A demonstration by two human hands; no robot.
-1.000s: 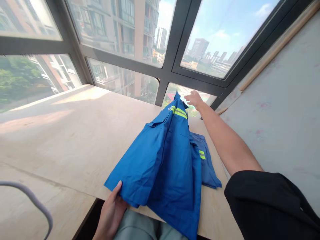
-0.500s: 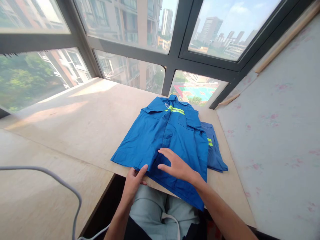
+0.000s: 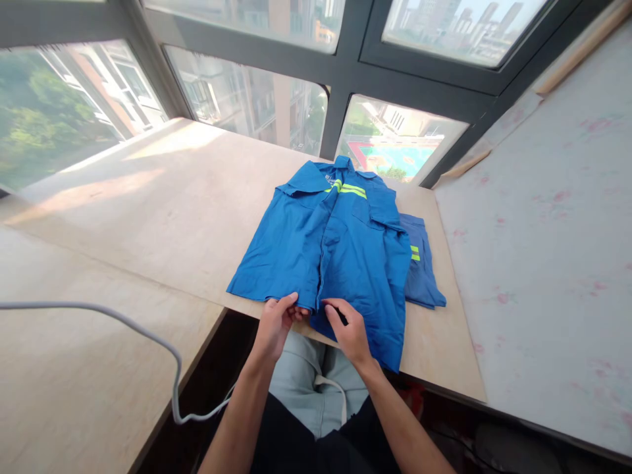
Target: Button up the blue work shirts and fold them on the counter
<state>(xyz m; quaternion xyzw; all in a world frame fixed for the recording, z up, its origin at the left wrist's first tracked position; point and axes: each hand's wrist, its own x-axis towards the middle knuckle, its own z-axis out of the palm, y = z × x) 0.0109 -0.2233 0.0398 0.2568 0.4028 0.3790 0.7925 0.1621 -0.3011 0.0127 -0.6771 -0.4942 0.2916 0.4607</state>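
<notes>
A blue short-sleeved work shirt (image 3: 291,257) lies front up, its collar towards the window and its hem at the near table edge. Yellow-green reflective stripes cross its chest. My left hand (image 3: 277,324) pinches the hem of the left front panel, thumb on top and fingers curled underneath. At the bottom of the front opening, my right hand (image 3: 351,332) has thumb and forefinger brought together in a curved pinch at the placket edge. Its other fingers are mostly hidden. Folded blue cloth (image 3: 421,270) with a reflective stripe lies partly beneath the shirt's right side.
The pale wooden tabletop (image 3: 148,217) stretches left, with a cut-out edge in front of my lap. A grey cable (image 3: 123,319) loops over its left part. Windows (image 3: 266,99) stand behind, and a flowered wall (image 3: 553,263) bounds the right.
My right hand has come down and inwards to the placket, its spread fingers closing. The left front panel now lies straighter along the opening. The camera view has tilted downwards.
</notes>
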